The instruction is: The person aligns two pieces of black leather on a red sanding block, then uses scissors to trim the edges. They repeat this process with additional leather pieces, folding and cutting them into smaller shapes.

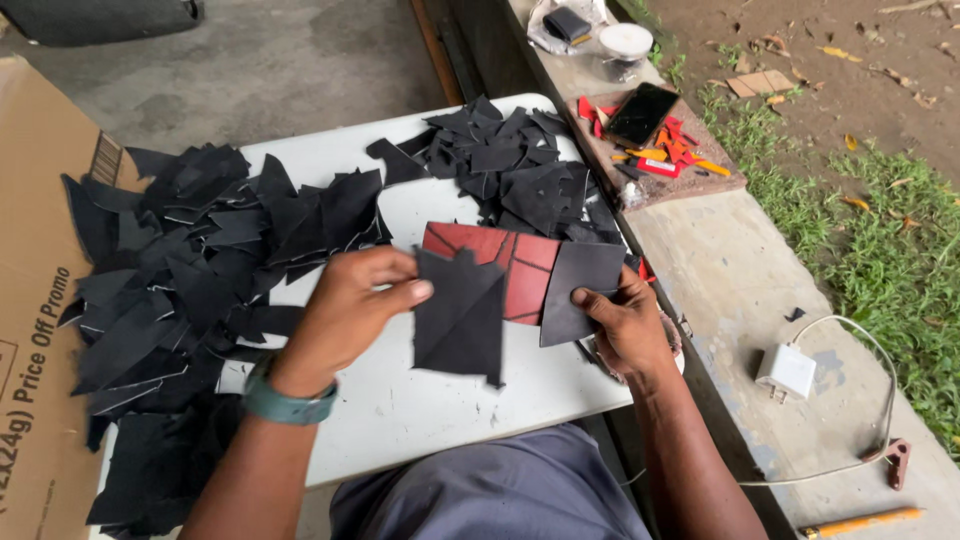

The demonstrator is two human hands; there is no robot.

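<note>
Outdoors, a white table (420,410) stands beside a low concrete ledge (740,280), with grass and bare dirt to the right. Concrete floor beyond the far edge; a brown cardboard box (35,300) at the left.

Left hand (345,315), teal wristband (288,403) on the wrist: thumb and fingers closed on the upper left edge of a black angular leather piece (462,315), which is lifted just above the table's middle. That piece overlaps the left part of a red-brown panel (510,262) marked with dark curved lines.

Right hand (628,325): thumb on top, fingers underneath, pinching the lower right corner of a second black piece (578,290), roughly four-sided. It overlaps the right side of the red-brown panel. Whether the right hand also grips the panel itself, cannot tell.

Left half of table: a large heap of black offcuts (190,270), spilling toward the near left edge. Far side of table: a smaller heap of black offcuts (515,165), just behind the red-brown panel.

On the ledge, far: a brown board (690,175) carrying a black phone (641,113) and red and orange scraps (672,148). Farther still, a white lidded cup (625,45). Near on the ledge: a white charger (786,372) with its cable trailing toward an orange-handled tool (862,521).

Grey-clad lap (490,495) at the near table edge.
</note>
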